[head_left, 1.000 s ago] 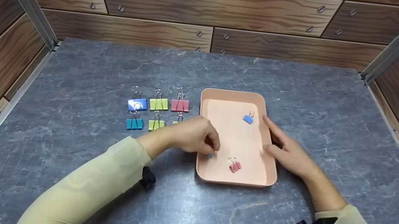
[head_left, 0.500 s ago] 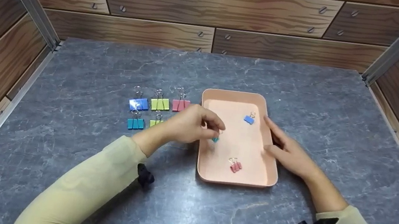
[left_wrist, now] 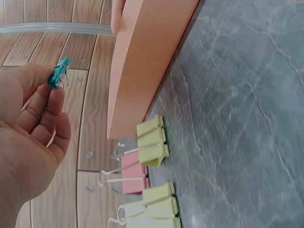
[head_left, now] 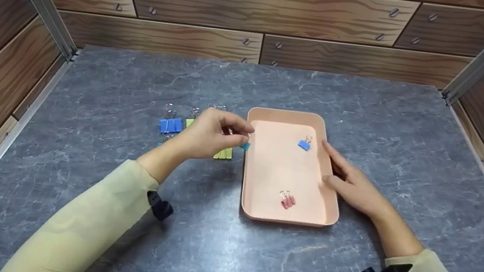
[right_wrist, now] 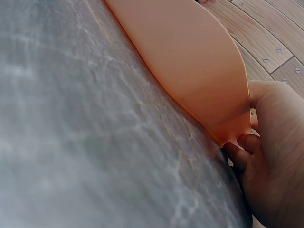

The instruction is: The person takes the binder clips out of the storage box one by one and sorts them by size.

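Observation:
My left hand (head_left: pixel 212 134) pinches a small teal binder clip (left_wrist: pixel 59 72) between thumb and fingers, raised by the left rim of the peach tray (head_left: pixel 282 164). Inside that tray lie a small blue binder clip (head_left: pixel 304 145) towards the far right and a small pink binder clip (head_left: pixel 288 200) near the front. At the tray's right side my right hand (head_left: pixel 356 187) grips the wall, its thumb at the rim and its fingers along the outside, as the right wrist view also shows.
Left of the tray stand rows of larger binder clips, partly hidden behind my left hand: a blue one (head_left: pixel 171 126), a lime one (head_left: pixel 223 153) and a pink one (left_wrist: pixel 133 171) among them. Wood-patterned panels (head_left: pixel 266 9) enclose the marbled table (head_left: pixel 227 254).
My left hand has lifted the small teal clip from the tray's left part and carried it up and left to the rim. The right hand stays on the tray.

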Tool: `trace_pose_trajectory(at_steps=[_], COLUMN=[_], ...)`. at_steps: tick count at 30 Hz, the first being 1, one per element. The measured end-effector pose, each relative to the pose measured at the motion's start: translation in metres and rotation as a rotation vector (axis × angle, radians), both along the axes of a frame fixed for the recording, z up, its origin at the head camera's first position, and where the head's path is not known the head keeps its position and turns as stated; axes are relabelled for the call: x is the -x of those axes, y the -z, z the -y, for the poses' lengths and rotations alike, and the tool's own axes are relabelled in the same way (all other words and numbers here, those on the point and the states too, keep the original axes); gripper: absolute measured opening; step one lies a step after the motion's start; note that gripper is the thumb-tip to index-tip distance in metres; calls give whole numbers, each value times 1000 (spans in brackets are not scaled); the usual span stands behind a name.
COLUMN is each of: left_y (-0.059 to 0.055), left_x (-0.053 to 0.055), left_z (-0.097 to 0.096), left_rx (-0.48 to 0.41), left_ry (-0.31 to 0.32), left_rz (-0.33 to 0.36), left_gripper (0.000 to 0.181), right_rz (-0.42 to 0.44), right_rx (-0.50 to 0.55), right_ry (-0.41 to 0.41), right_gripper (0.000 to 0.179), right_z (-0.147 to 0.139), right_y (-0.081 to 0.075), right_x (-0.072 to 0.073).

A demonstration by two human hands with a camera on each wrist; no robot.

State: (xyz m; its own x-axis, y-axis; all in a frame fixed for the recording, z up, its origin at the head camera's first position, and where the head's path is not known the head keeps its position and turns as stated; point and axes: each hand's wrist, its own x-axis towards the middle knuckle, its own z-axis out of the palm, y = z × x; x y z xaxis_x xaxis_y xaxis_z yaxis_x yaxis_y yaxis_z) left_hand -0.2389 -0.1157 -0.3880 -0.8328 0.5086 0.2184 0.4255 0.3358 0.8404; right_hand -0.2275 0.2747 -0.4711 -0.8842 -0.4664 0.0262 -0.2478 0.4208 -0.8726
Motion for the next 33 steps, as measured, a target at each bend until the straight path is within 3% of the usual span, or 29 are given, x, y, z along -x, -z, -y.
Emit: trace_pose_trajectory(at_steps=[11, 20, 27, 33], left_y=[5, 17, 30, 32], left_x=[-6, -11, -13, -16], left_z=[20, 33, 35, 34], left_rx=[-6, 12, 31, 60], left_ry=[-51, -112, -120, -129], left_rz=[34, 58, 57, 88], left_gripper=[17, 17, 13, 12], right_rz=[-11, -19, -18, -9], right_rx=[-15, -16, -4, 19], right_ry=[9, 2, -13, -12], right_gripper=[77, 77, 76, 78], right_z=[-1, 2, 2, 1], right_y=[-1, 0, 1, 1], right_x=[-2, 0, 1, 0])
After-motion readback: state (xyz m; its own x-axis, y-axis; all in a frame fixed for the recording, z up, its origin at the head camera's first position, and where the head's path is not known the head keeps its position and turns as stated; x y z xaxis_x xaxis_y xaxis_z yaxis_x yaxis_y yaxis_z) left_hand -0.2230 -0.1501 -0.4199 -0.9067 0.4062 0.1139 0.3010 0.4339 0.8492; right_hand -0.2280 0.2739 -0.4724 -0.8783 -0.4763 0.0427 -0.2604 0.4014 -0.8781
